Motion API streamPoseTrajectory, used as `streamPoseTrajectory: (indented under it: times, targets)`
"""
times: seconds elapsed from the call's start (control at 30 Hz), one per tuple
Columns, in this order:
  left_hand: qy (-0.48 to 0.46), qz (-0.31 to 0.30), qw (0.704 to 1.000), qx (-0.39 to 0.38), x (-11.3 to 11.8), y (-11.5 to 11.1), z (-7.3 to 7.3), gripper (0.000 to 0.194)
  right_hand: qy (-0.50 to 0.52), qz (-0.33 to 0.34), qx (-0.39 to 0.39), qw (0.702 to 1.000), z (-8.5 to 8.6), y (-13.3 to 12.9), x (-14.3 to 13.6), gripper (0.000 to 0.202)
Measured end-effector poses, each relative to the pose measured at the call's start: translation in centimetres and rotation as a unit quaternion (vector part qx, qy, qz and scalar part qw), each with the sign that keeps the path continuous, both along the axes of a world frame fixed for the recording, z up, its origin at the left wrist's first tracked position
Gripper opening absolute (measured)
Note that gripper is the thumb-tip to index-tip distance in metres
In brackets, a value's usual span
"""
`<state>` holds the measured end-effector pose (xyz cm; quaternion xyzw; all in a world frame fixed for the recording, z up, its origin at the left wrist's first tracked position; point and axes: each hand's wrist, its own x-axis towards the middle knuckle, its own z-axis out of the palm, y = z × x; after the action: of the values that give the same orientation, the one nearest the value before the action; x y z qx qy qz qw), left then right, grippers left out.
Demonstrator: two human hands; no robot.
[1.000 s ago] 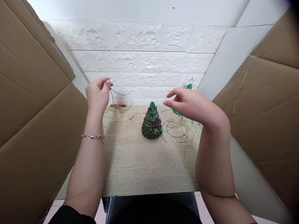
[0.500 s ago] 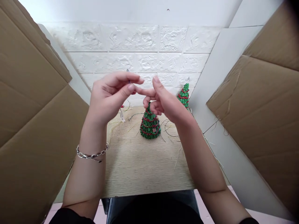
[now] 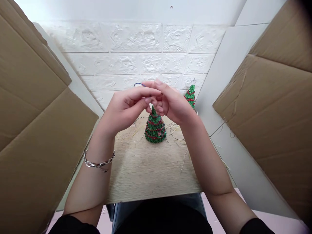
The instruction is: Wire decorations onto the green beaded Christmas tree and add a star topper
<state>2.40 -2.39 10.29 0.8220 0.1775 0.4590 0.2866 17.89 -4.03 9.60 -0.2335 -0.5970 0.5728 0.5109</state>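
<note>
Both hands meet in the air above a small green beaded Christmas tree point(image 3: 155, 131) with red garland. A thin dark blue cord point(image 3: 139, 84) arches up behind the fingers of my left hand point(image 3: 130, 107). That hand is closed, thumb and fingers pinched on the cord, part of which is hidden. My right hand point(image 3: 170, 102) touches the left fingertips, its thumb pressed to the index finger and the other fingers curled. Whatever it pinches, if anything, is too small or hidden to tell.
A second green tree point(image 3: 190, 97) with a silver star stands behind my right wrist. Cut pale strings and dark wires point(image 3: 177, 138) lie on the wooden table point(image 3: 151, 175). Cardboard panels point(image 3: 36, 130) flank both sides, and a white brick-patterned wall point(image 3: 136, 37) rises behind.
My hands have come closer together, and the left fingers now overlap the right ones. The blue cord shows as a wider arc above them. The view has shifted slightly.
</note>
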Motion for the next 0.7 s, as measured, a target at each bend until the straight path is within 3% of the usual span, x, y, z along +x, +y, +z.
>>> streamPoseTrajectory:
  times: [0.2,0.27,0.37,0.5,0.7]
  targets:
    - [0.024,0.034,0.999,-0.005,0.3,-0.1,0.0,0.009,-0.143,-0.125,0.07,0.979,-0.5,0.6,0.0,0.045]
    - [0.029,0.049,0.998,0.009,0.2,-0.1,0.0,0.009,-0.191,-0.183,0.103,0.959,-0.6,0.8,0.2,0.043]
    - [0.021,0.084,0.996,0.02,0.1,0.1,0.0,0.01,-0.303,-0.271,0.13,0.904,-0.9,1.2,0.5,0.037]
    - [0.023,0.101,0.995,0.015,-0.2,0.5,0.0,0.012,-0.457,-0.244,0.112,0.848,-1.5,1.8,0.8,0.023]
    - [0.033,0.1,0.994,0.009,-0.5,0.7,0.0,0.012,-0.493,-0.236,0.124,0.828,-1.6,1.8,1.1,0.023]
